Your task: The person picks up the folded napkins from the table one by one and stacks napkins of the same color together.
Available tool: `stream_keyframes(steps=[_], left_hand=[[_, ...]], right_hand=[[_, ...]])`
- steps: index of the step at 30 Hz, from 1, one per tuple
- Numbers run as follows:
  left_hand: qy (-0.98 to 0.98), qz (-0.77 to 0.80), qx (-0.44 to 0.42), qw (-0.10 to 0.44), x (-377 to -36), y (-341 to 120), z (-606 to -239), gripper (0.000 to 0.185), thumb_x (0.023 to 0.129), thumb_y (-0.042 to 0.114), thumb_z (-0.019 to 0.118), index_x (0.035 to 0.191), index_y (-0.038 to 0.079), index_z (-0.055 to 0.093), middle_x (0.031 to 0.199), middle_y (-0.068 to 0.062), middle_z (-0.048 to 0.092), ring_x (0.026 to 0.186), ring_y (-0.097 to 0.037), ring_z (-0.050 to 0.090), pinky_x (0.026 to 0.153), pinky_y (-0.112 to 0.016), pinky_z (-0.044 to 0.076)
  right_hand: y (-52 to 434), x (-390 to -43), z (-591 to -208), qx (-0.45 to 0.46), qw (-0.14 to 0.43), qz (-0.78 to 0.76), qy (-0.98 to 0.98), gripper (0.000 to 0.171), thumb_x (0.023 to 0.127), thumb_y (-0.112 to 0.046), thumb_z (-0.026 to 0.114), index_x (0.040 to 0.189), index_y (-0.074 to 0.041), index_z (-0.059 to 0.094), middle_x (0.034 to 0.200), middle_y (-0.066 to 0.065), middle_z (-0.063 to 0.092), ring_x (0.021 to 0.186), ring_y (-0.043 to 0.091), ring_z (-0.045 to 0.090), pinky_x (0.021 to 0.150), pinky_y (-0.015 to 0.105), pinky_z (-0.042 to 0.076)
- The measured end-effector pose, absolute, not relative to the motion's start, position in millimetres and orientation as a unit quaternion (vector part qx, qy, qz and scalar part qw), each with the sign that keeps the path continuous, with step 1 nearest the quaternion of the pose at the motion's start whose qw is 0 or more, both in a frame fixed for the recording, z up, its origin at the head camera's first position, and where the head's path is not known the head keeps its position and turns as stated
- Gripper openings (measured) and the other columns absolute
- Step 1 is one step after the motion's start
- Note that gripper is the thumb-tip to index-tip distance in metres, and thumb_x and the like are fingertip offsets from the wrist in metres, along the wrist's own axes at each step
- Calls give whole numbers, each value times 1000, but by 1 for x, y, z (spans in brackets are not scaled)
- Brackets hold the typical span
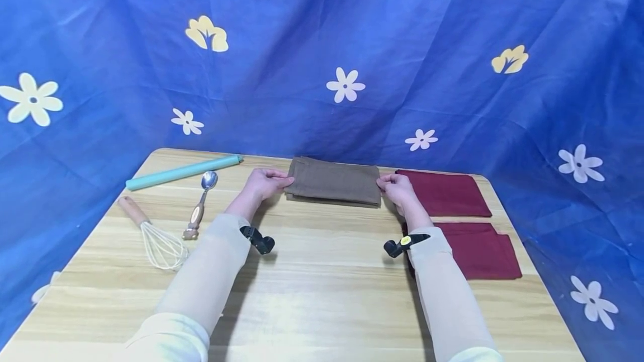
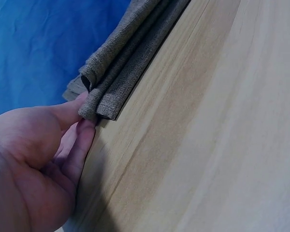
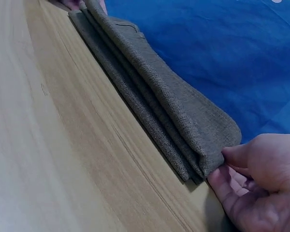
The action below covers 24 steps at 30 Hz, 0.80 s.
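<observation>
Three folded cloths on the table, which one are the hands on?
The brown cloth: left hand and right hand pinch its ends. The two dark red cloths lie untouched to its right.

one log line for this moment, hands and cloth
left hand: pinches left end of folded brown cloth | right hand: pinches right end | cloth: on wooden table

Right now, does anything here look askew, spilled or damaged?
Nothing stands out. Left hand and right hand pinch the ends of a folded brown cloth; its layers are slightly uneven.
</observation>
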<state>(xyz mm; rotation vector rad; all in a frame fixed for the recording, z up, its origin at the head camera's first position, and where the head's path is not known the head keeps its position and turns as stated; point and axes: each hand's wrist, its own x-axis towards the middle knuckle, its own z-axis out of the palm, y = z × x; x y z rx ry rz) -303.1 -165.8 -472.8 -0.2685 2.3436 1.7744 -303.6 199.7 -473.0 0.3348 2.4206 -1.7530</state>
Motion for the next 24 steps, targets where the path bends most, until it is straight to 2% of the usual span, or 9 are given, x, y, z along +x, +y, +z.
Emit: stream_keyframes(steps=[6,10,14,19,24], left_hand=[[805,581,-88,82,-302,-168,-472,41,93,25,85,123,-1,73,136,-20,67,130,-35,59,118,-44,41],[810,575,-86,75,-301,-169,-472,41,93,25,85,123,-1,73,139,-20,65,135,-36,54,122,-45,36],[809,578,-80,76,-298,-169,-471,40,94,24,84,123,-1,73,132,-20,70,131,-36,58,121,-45,38],[807,581,-67,80,-294,-169,-468,39,96,21,82,126,-3,71,121,-19,75,123,-35,65,118,-43,42],[813,575,-51,82,-293,-171,-465,38,97,18,80,126,-4,70,112,-18,77,101,-24,72,104,-38,53]], right_hand=[[197,-302,-476,90,23,-568,817,20,103,-6,67,116,10,66,102,12,63,86,15,61,76,21,52],[195,-302,-477,91,6,-560,823,20,102,-7,70,113,10,67,95,8,61,84,15,58,73,21,49],[195,-301,-478,100,19,-569,816,22,103,-7,68,117,10,67,102,11,62,87,16,60,76,22,51],[202,-300,-475,89,53,-607,788,26,105,-3,64,126,13,64,119,19,63,93,17,67,85,25,60],[212,-295,-467,53,75,-626,774,29,104,2,63,129,17,60,117,22,65,87,16,71,90,38,63]])
